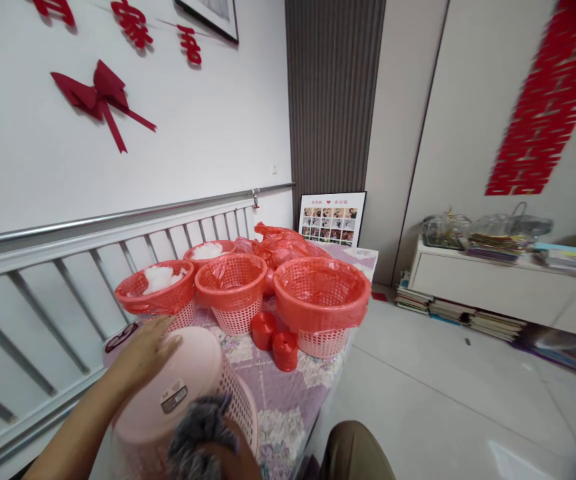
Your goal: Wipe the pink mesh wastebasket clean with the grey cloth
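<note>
A pale pink plastic basket (193,360) lies upside down or tipped at the near end of the table, its solid base with a small label (174,399) facing me. My left hand (145,350) rests on the far side of that base, fingers stretched out and thumb apart. Bunched in my right hand (235,450) is a fuzzy grey cloth (203,427), held against the basket's near side. The cloth hides most of the fingers. Beyond stand a large basket lined with red plastic (321,313), another lined basket (231,287), and two red rolls (285,351).
Two lined baskets with white contents (161,280) (208,251) stand by the white railing (68,293). A heap of red plastic bags (288,245) lies behind. Glasses (121,338) lie at the left. A patterned cloth (288,393) covers the table; my knee (355,453) is beside it.
</note>
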{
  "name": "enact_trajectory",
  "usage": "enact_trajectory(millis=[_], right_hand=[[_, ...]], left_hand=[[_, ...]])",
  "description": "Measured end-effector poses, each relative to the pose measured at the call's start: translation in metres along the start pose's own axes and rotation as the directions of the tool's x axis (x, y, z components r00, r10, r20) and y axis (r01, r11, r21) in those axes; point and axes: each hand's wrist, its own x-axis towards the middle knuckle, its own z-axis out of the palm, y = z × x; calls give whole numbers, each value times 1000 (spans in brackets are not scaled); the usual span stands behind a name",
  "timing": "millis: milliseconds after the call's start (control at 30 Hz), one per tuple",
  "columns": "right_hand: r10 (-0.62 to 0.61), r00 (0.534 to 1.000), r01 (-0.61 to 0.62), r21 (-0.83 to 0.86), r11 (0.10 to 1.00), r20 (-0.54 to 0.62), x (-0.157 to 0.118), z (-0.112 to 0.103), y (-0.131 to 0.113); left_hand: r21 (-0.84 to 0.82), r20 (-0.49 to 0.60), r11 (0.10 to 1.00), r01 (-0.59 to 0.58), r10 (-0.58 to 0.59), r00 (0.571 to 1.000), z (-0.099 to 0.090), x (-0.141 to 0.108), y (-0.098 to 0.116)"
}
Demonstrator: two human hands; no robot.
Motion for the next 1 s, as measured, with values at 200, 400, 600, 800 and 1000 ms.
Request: enact_trajectory(millis=[200,400,600,800,1000], right_hand=[[-314,948,318,-106,942,54,35,-25,-3],[-319,946,324,-280,904,67,84,-21,-47],[-81,994,102,-305,947,79,169,-31,-65],[14,991,17,-235,972,130,225,-30,-27],[176,977,-148,-218,965,118,181,-23,54]], left_hand=[[101,-12,990,100,-99,995,19,-25,-8],[149,52,984,98,-107,993,30,-23,-5],[176,89,976,131,-148,985,21,-22,2],[171,112,973,155,-176,978,16,-24,9],[157,138,974,164,-186,973,18,-23,5]])
